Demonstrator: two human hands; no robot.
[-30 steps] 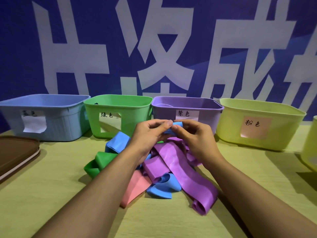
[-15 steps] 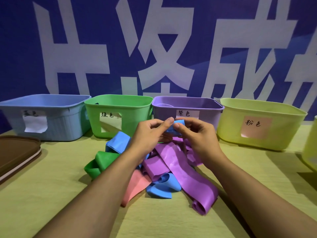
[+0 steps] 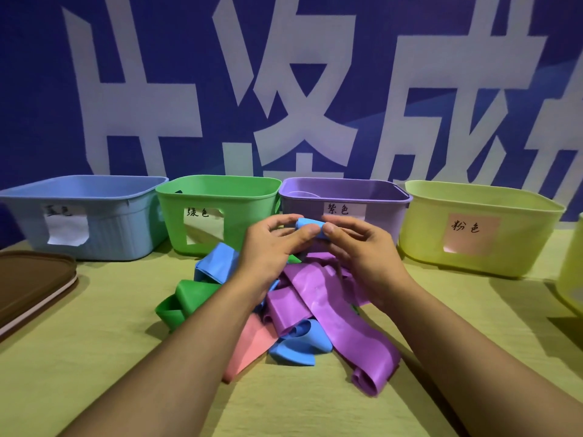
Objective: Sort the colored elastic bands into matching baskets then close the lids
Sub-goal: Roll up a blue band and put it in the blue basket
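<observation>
Blue band (image 3: 310, 227) rolled small, pinched between left hand (image 3: 271, 247) and right hand (image 3: 362, 249), above the pile (image 3: 303, 304).
Behind, far side: blue basket (image 3: 94, 228), green (image 3: 220, 197), purple (image 3: 378, 212), yellow (image 3: 473, 244), all lidless. Yellow-green table (image 3: 94, 357); brown lid (image 3: 28, 282) at left; blue wall (image 3: 38, 89) with white characters.

- Blue basket (image 3: 104, 234): white paper label, handwriting faint, seems to read 蓝色.
- Green basket (image 3: 217, 197): 绿色 handwritten above its handle opening.
- Purple basket (image 3: 381, 212): white label reading 紫色.
- Yellow-green basket (image 3: 520, 234): pink label reading 粉色.
- Blue wall banner (image 3: 372, 58): huge white characters, cropped; one looks like 成, the rest unreadable.
</observation>
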